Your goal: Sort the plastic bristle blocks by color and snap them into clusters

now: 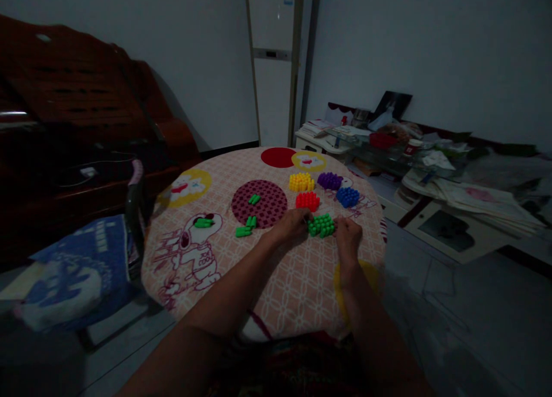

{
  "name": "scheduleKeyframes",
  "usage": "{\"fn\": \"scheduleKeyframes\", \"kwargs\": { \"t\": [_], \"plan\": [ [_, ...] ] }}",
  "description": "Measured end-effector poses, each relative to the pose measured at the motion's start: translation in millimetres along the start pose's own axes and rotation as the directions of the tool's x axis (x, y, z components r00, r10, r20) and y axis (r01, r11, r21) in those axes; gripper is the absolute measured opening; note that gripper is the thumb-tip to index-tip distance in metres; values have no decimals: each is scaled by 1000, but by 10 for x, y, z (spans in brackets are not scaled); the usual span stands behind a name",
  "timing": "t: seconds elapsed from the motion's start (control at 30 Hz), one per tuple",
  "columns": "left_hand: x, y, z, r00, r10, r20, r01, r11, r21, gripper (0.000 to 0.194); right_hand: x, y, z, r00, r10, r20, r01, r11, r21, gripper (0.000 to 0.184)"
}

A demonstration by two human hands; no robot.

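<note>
Just right of the frame's centre, a green peg cluster (321, 226) is held between the left hand (294, 223) and the right hand (349, 235), its ends touched by narrowed fingers. Loose green pegs (244, 231) are scattered left of centre. Beyond, red pegs (307, 201) and blue pegs (347, 197) are backed by yellow pegs (301, 182) and purple pegs (330, 181).

Holding both arms (233, 296) extended forward, with left hand (294, 223) and right hand (348, 235) near each other, with bent fingers (307, 214).
</note>
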State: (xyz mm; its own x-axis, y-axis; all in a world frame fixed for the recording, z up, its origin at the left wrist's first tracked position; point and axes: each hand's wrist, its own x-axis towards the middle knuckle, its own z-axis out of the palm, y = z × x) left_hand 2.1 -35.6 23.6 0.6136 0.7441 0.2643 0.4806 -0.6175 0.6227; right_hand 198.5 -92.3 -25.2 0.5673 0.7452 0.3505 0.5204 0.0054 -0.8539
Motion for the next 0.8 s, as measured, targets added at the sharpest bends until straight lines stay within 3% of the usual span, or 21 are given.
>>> {"fn": "scheduleKeyframes", "kwargs": {
  "t": [0.23,0.4,0.53,0.63,0.7,0.8],
  "plan": [
    [-69,147,33,992,-127,10,127,991,-35,50,-25,-62,-30,1000,24,-14,-24,1000,9,40],
    [-105,240,195,992,-87,-95,92,994,58,45,-30,-75,-41,999,31,-17,-31,999,30,40],
    [-85,229,200,994,-67,-91,74,994,78,47,-23,-55,-28,1000,24,-20,-23,999,35,41],
    [-59,162,-1,996,-71,-44,76,991,113,51,-21,-34,-11,999,25,-30,-24,999,36,41],
    [-69,87,-229,993,-113,-26,116,975,189,43,-20,-18,-1,999,30,-37,-29,999,40,41],
    [-149,-68,-614,951,-298,-82,307,876,373,23,-13,3,6,999,34,-34,-33,999,43,42]
  ]
}}
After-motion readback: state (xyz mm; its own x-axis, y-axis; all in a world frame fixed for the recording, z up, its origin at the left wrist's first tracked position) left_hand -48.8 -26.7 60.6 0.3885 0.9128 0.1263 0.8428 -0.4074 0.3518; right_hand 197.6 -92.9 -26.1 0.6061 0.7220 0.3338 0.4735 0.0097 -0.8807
